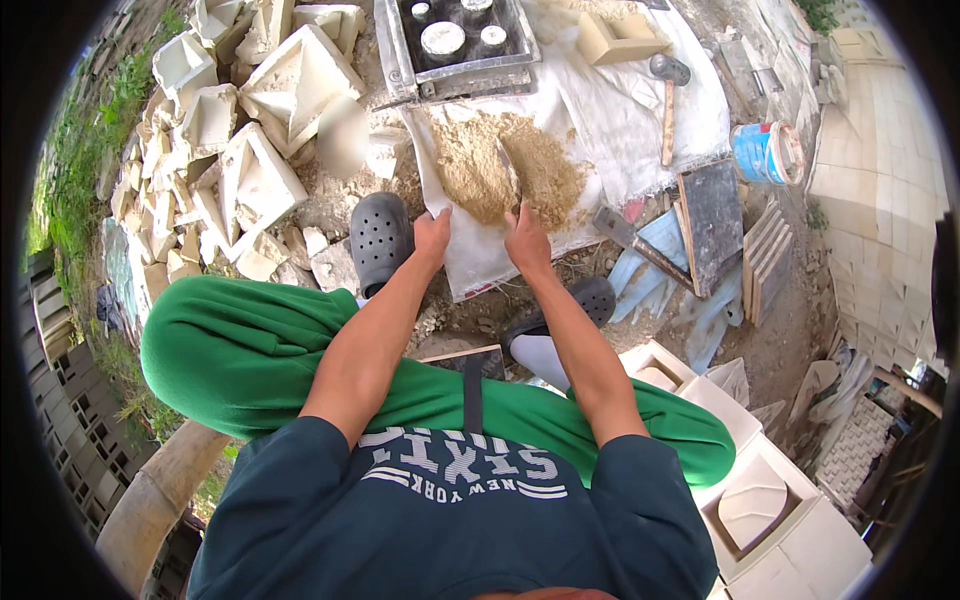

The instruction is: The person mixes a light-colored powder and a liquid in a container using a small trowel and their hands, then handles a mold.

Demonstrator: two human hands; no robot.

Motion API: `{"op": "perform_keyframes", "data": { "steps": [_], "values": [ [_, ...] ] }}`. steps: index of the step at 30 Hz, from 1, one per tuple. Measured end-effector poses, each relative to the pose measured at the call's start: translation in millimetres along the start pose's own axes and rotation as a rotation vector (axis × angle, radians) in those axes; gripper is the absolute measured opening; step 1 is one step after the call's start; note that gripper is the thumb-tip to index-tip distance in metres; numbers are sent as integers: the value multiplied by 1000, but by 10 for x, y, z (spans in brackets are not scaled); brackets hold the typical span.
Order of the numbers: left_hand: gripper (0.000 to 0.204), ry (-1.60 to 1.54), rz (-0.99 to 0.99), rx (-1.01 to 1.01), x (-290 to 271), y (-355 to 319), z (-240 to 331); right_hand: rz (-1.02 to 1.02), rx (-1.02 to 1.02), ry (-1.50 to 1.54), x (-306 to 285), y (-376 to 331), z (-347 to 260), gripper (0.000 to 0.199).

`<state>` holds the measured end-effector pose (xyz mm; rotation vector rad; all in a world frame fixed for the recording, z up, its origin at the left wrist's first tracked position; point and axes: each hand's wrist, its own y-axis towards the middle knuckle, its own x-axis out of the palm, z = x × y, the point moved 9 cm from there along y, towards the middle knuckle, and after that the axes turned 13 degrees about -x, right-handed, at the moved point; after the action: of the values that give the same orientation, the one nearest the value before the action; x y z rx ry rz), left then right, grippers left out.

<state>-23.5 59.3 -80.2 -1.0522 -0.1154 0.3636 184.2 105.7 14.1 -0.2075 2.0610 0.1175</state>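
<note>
A heap of tan sandy material [465, 165] lies on a white sheet [480, 265] in front of my feet. My left hand [433, 238] is closed on the sheet's left edge, which is lifted into a fold beside the heap. In my right hand [527, 243] is a trowel [511, 172], its narrow blade pointing away from me and resting against the heap. Just beyond the heap stands a dark mould box [520, 50] with several round white pieces inside.
Broken cream-coloured cast blocks [300, 85] are piled at the left. Toward the right lie a mallet [669, 110], a blue bucket [757, 153], a dark board [712, 230], a long-handled hammer [640, 245] and blue gloves [650, 275]. Cream cast blocks [790, 545] stand by my right knee.
</note>
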Motion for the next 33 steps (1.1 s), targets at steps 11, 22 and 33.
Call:
{"op": "perform_keyframes", "data": {
  "steps": [11,22,33],
  "values": [
    [37,-125,-9,63,-49,85,56,-137,27,-6,-35,214,-62,36],
    [39,-68,67,89,-131,99,125,-260,68,-61,-220,765,-5,38],
    [36,-68,50,72,-94,100,174,-188,75,-52,-361,872,-20,40]
  ]
}}
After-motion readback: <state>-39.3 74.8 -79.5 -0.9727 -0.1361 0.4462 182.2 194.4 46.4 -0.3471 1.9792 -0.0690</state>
